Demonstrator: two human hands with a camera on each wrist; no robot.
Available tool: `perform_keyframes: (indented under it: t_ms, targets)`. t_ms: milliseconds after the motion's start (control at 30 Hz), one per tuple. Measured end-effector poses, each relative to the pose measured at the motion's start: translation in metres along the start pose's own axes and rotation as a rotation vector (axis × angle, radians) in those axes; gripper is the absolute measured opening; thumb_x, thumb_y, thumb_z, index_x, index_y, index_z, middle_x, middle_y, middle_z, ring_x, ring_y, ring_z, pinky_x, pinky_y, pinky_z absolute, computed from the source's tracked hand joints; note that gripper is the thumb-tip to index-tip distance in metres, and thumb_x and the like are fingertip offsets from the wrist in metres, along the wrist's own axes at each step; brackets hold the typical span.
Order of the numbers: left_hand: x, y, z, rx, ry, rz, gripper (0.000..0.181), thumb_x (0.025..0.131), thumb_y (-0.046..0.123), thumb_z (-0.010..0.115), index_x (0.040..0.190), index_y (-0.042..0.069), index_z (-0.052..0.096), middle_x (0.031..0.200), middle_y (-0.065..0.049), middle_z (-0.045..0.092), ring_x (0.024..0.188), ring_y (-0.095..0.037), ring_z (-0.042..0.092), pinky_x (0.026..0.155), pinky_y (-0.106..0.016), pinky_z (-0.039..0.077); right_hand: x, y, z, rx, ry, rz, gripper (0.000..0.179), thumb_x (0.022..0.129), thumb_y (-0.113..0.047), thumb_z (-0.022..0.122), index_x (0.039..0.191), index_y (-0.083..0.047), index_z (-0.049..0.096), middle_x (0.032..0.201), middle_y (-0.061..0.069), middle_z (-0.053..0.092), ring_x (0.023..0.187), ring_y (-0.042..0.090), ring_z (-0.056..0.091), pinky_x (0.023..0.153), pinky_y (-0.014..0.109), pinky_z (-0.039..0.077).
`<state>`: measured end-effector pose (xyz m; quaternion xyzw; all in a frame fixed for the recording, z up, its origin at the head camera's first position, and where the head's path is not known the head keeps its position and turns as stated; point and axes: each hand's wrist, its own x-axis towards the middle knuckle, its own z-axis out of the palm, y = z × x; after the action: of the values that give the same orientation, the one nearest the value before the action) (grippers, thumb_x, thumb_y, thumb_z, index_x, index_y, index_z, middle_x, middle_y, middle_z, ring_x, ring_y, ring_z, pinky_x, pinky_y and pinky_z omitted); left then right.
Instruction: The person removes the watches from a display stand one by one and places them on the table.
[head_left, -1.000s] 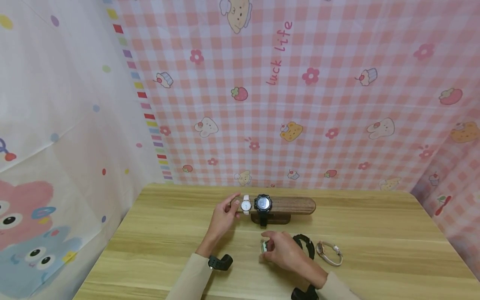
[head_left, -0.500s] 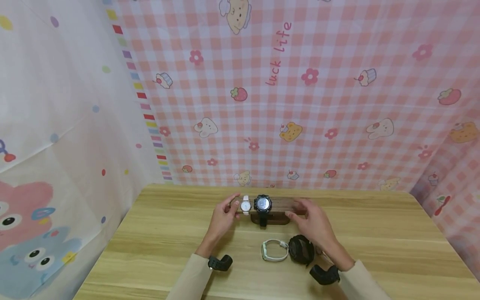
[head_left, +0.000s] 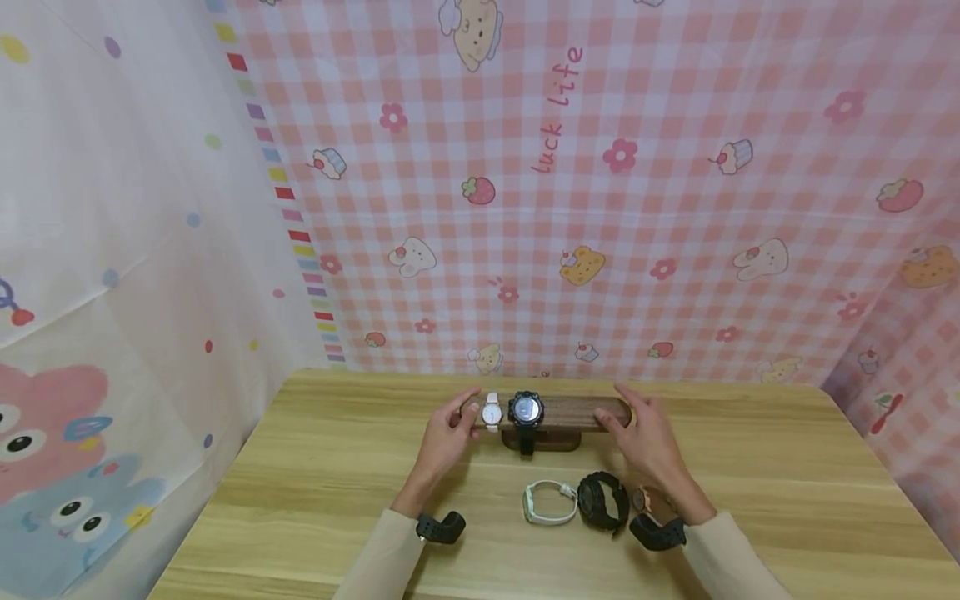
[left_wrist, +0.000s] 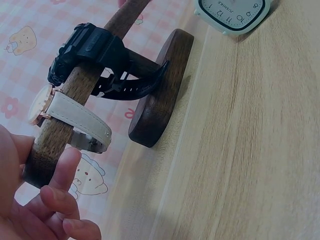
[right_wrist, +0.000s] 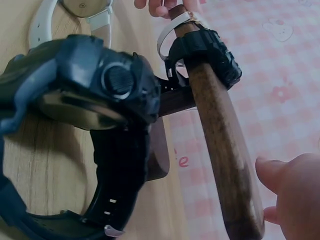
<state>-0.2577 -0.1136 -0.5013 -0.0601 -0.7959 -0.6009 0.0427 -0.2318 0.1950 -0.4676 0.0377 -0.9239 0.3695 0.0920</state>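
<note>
A dark wooden watch stand (head_left: 573, 412) has a bar on a low base. A watch with a pale strap (head_left: 492, 412) is strapped near its left end, beside a chunky black digital watch (head_left: 527, 408). My left hand (head_left: 444, 437) holds the bar's left end, thumb and forefinger on either side (left_wrist: 37, 195). At the right end, my right hand (head_left: 651, 429) grips with thumb in front and forefinger behind. In front lie a mint-white square-faced watch (head_left: 551, 502), a black watch (head_left: 602, 502) and a rose-gold watch (head_left: 641, 500), partly hidden by the right wrist.
The wooden-topped table (head_left: 337, 467) meets a pink checked cloth (head_left: 525, 208) along its back edge. A white printed cloth (head_left: 187, 250) hangs at the left. Black wrist mounts (head_left: 442, 527) are worn on both forearms.
My right hand has let go of the mint-white watch, leaving it on the table, and moved up to the stand, then out to its right end. The left hand has stayed put.
</note>
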Motion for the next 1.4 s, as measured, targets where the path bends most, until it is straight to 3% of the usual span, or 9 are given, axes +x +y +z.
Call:
perform_keyframes:
  t_ms: [167, 367, 500, 700, 900, 1067, 1200, 1300, 1400]
  targets:
    - [0.000, -0.001, 0.000, 0.005, 0.004, -0.006, 0.037, 0.102, 0.020, 0.056, 0.138, 0.013, 0.059, 0.073, -0.020, 0.064, 0.073, -0.040, 0.067, 0.044, -0.019, 0.032, 0.002, 0.005, 0.005, 0.026, -0.031, -0.011, 0.064, 0.099, -0.036, 0.061, 0.149, -0.001, 0.041, 0.119, 0.030, 0.053, 0.087, 0.029, 0.052, 0.071, 0.040, 0.042]
    - [-0.001, 0.000, 0.001, 0.010, 0.009, -0.009, 0.037, 0.102, 0.021, 0.056, 0.139, 0.014, 0.059, 0.077, -0.024, 0.064, 0.075, -0.041, 0.068, 0.046, -0.019, 0.033, 0.002, 0.006, 0.007, 0.081, -0.079, 0.024, 0.063, 0.100, -0.037, 0.060, 0.151, -0.007, 0.039, 0.096, 0.013, 0.062, 0.070, 0.017, 0.054, 0.059, 0.031, 0.043]
    - [-0.002, -0.001, 0.001, 0.024, 0.011, -0.008, 0.036, 0.103, 0.022, 0.056, 0.138, 0.017, 0.060, 0.077, -0.022, 0.063, 0.074, -0.038, 0.068, 0.046, -0.020, 0.034, 0.002, 0.005, 0.006, 0.085, -0.081, 0.019, 0.062, 0.099, -0.037, 0.060, 0.150, -0.006, 0.042, 0.093, 0.011, 0.062, 0.069, 0.016, 0.053, 0.060, 0.031, 0.042]
    - [-0.003, -0.003, 0.000, 0.041, -0.003, -0.008, 0.035, 0.104, 0.024, 0.053, 0.138, 0.021, 0.059, 0.080, -0.017, 0.064, 0.076, -0.034, 0.068, 0.053, -0.023, 0.043, 0.002, 0.004, 0.007, 0.079, -0.076, 0.011, 0.061, 0.099, -0.039, 0.061, 0.147, -0.005, 0.046, 0.096, 0.011, 0.065, 0.071, 0.016, 0.052, 0.062, 0.032, 0.040]
    - [-0.004, -0.003, -0.004, 0.135, -0.013, 0.011, 0.039, 0.105, 0.029, 0.051, 0.142, 0.021, 0.055, 0.084, -0.007, 0.060, 0.073, -0.016, 0.056, 0.065, -0.030, 0.047, 0.002, 0.003, 0.008, 0.064, -0.079, 0.019, 0.060, 0.099, -0.038, 0.061, 0.146, -0.004, 0.047, 0.113, 0.019, 0.067, 0.085, 0.023, 0.059, 0.072, 0.038, 0.045]
    - [-0.004, 0.003, -0.004, 0.193, 0.120, 0.099, 0.036, 0.103, 0.022, 0.055, 0.137, 0.011, 0.060, 0.101, -0.008, 0.066, 0.081, -0.015, 0.054, 0.071, -0.031, 0.046, 0.003, 0.004, 0.008, 0.071, -0.079, 0.025, 0.060, 0.099, -0.038, 0.061, 0.146, -0.003, 0.047, 0.133, 0.026, 0.058, 0.107, 0.034, 0.061, 0.086, 0.050, 0.048]
    - [-0.005, 0.011, -0.005, 0.184, 0.250, 0.179, 0.031, 0.101, 0.019, 0.058, 0.129, 0.008, 0.065, 0.109, -0.010, 0.067, 0.090, -0.021, 0.053, 0.078, -0.035, 0.042, 0.003, 0.003, 0.006, 0.083, -0.086, 0.036, 0.061, 0.098, -0.039, 0.061, 0.146, -0.004, 0.047, 0.132, 0.025, 0.059, 0.101, 0.031, 0.061, 0.082, 0.047, 0.048]
    - [-0.006, 0.017, -0.005, 0.176, 0.264, 0.214, 0.029, 0.098, 0.019, 0.062, 0.125, 0.009, 0.067, 0.107, -0.009, 0.067, 0.094, -0.029, 0.054, 0.079, -0.042, 0.043, 0.004, 0.002, 0.004, 0.090, -0.092, 0.046, 0.062, 0.098, -0.040, 0.062, 0.146, -0.004, 0.047, 0.135, 0.026, 0.056, 0.104, 0.033, 0.061, 0.085, 0.049, 0.048]
    - [-0.007, 0.020, -0.005, 0.186, 0.230, 0.238, 0.029, 0.095, 0.018, 0.066, 0.122, 0.010, 0.068, 0.104, -0.008, 0.067, 0.097, -0.033, 0.055, 0.083, -0.050, 0.045, 0.005, 0.003, 0.002, 0.094, -0.095, 0.049, 0.062, 0.098, -0.040, 0.061, 0.146, -0.004, 0.046, 0.141, 0.028, 0.051, 0.114, 0.037, 0.059, 0.092, 0.054, 0.046]
